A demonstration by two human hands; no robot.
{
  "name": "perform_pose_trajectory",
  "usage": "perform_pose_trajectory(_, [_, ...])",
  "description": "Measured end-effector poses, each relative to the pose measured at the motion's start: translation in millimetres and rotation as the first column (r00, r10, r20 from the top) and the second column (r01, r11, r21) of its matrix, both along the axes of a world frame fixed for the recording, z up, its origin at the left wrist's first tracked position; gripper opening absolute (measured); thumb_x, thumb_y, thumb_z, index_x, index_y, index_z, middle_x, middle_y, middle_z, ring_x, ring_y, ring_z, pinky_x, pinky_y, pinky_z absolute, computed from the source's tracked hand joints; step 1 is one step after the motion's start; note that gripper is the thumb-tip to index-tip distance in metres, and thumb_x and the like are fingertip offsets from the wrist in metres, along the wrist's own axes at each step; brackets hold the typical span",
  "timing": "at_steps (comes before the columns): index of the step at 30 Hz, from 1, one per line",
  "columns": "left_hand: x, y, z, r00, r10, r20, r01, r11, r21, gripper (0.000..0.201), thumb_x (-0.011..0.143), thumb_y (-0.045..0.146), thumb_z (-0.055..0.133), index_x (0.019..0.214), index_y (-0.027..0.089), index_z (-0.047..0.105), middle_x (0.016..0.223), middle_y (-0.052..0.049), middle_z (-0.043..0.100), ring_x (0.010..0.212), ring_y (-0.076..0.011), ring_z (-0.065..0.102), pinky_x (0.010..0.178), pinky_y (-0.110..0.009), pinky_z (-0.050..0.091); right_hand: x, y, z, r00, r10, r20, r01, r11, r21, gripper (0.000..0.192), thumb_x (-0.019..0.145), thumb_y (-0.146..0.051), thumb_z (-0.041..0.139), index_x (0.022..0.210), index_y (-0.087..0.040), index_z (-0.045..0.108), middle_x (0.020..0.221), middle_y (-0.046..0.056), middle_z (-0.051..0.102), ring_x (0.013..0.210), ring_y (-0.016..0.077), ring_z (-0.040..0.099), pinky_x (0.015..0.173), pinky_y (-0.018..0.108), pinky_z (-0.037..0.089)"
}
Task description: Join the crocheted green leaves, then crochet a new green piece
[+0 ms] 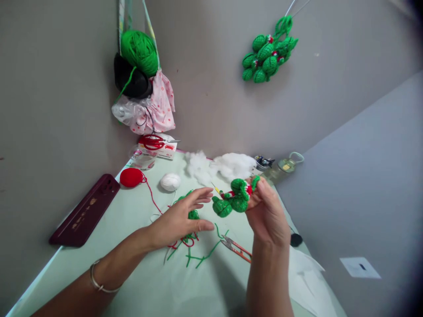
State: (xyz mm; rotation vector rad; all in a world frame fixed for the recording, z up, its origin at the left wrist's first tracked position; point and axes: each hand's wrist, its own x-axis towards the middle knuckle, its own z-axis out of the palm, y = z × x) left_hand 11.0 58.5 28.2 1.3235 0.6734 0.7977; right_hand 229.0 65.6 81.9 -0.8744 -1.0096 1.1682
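My right hand (267,213) holds a small green crocheted figure (235,198) with red and white trim, lifted above the pale green table (139,281). A crochet hook (216,189) pokes out beside it. My left hand (180,219) hovers open just left of the figure, fingers spread, over a smaller green crocheted piece (193,214) and loose green and red yarn scraps (194,253). A bracelet sits on my left wrist.
On the table lie thread snips (238,249), a red yarn ball (131,177), a white ball (170,181), white stuffing (228,165), red scissors (152,142), a maroon case (86,210) and a bottle (280,168). Green yarn (139,50) and finished green pieces (267,55) hang on the wall.
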Motion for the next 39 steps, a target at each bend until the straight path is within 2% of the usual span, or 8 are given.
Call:
perform_pose_trajectory(4, [4.7, -3.5, 3.0, 0.97, -0.012, 0.243, 0.036, 0.995, -0.094, 0.053, 0.09, 0.04, 0.075, 0.137, 0.025, 0.056, 0.127, -0.009, 0.067, 0.124, -0.0249, 0.062, 0.112, -0.044, 0.043, -10.2, -1.3, 0.0, 0.997, 0.046, -0.061, -0.05, 0.996, -0.073, 0.024, 0.075, -0.037, 0.087, 0.08, -0.021, 0.07, 0.073, -0.003, 0.067, 0.057, 0.0073, 0.055, 0.054, 0.019, 0.048])
perform_pose_trajectory(8, [5.1, -3.0, -0.9, 0.961, 0.09, 0.262, -0.047, 0.985, -0.167, 0.02, 0.091, 0.036, 0.074, 0.102, 0.021, 0.068, 0.089, -0.001, 0.069, 0.091, -0.0184, 0.072, 0.097, -0.04, 0.052, -9.9, -1.9, 3.1, 0.993, -0.001, -0.116, -0.012, 0.994, -0.111, 0.022, 0.073, -0.032, 0.087, 0.078, -0.02, 0.069, 0.074, -0.003, 0.068, 0.055, 0.0059, 0.055, 0.051, 0.017, 0.047])
perform_pose_trajectory(13, [7.0, -4.3, -2.9, 0.964, 0.096, 0.247, -0.074, 0.993, -0.098, 0.04, 0.089, 0.035, 0.077, 0.125, 0.025, 0.062, 0.135, -0.009, 0.065, 0.135, -0.0246, 0.056, 0.116, -0.044, 0.041, -12.3, -2.7, 6.8, 0.977, -0.021, -0.213, -0.009, 0.99, -0.138, 0.021, 0.073, -0.027, 0.086, 0.08, -0.019, 0.068, 0.075, -0.003, 0.068, 0.062, 0.0063, 0.061, 0.055, 0.015, 0.051])
perform_pose_trajectory(18, [15.8, -9.1, -3.1, 0.956, 0.053, 0.289, -0.021, 0.993, -0.113, 0.06, 0.083, 0.034, 0.083, 0.136, 0.028, 0.055, 0.151, -0.01, 0.055, 0.146, -0.0263, 0.045, 0.119, -0.045, 0.037, -33.1, -7.7, 5.6, 0.949, 0.022, -0.313, -0.085, 0.978, -0.189, 0.023, 0.073, -0.027, 0.087, 0.08, -0.019, 0.067, 0.075, -0.004, 0.068, 0.062, 0.0067, 0.063, 0.059, 0.016, 0.056])
perform_pose_trajectory(23, [15.8, -10.6, -3.4, 0.955, 0.039, 0.294, 0.015, 0.983, -0.181, 0.031, 0.087, 0.031, 0.08, 0.113, 0.024, 0.066, 0.117, -0.004, 0.073, 0.114, -0.0189, 0.066, 0.102, -0.035, 0.046, -39.8, -10.4, 4.5, 0.916, 0.015, -0.401, -0.118, 0.965, -0.234, 0.021, 0.075, -0.024, 0.085, 0.081, -0.02, 0.065, 0.076, -0.005, 0.069, 0.063, 0.0065, 0.064, 0.062, 0.017, 0.059])
perform_pose_trajectory(26, [13.6, -11.1, -1.4, 0.95, 0.024, 0.311, 0.052, 0.971, -0.234, 0.028, 0.084, 0.03, 0.083, 0.105, 0.022, 0.065, 0.099, 0.0, 0.073, 0.097, -0.0147, 0.068, 0.094, -0.031, 0.047, -33.3, -7.6, 5.6, 0.903, -0.042, -0.428, -0.069, 0.968, -0.241, 0.019, 0.077, -0.022, 0.083, 0.083, -0.019, 0.065, 0.076, -0.004, 0.069, 0.063, 0.0065, 0.065, 0.063, 0.018, 0.06])
perform_pose_trajectory(31, [12.5, -8.6, 2.6, 0.95, 0.035, 0.311, 0.042, 0.97, -0.238, 0.03, 0.08, 0.027, 0.087, 0.102, 0.022, 0.067, 0.101, 0.001, 0.066, 0.095, -0.0133, 0.064, 0.093, -0.031, 0.046, -23.7, -1.5, 9.0, 0.878, -0.133, -0.46, -0.009, 0.956, -0.294, 0.017, 0.078, -0.017, 0.083, 0.083, -0.018, 0.066, 0.074, -0.004, 0.07, 0.063, 0.005, 0.066, 0.065, 0.015, 0.06])
perform_pose_trajectory(39, [9.2, -7.3, 7.9, 0.945, 0.041, 0.323, 0.043, 0.968, -0.247, 0.033, 0.079, 0.025, 0.085, 0.106, 0.021, 0.066, 0.107, -0.002, 0.067, 0.101, -0.0169, 0.063, 0.098, -0.035, 0.047, -30.2, -3.7, 8.4, 0.884, -0.143, -0.445, 0.003, 0.954, -0.3, 0.017, 0.077, -0.019, 0.083, 0.081, -0.017, 0.067, 0.073, -0.004, 0.07, 0.062, 0.0054, 0.066, 0.063, 0.015, 0.06])
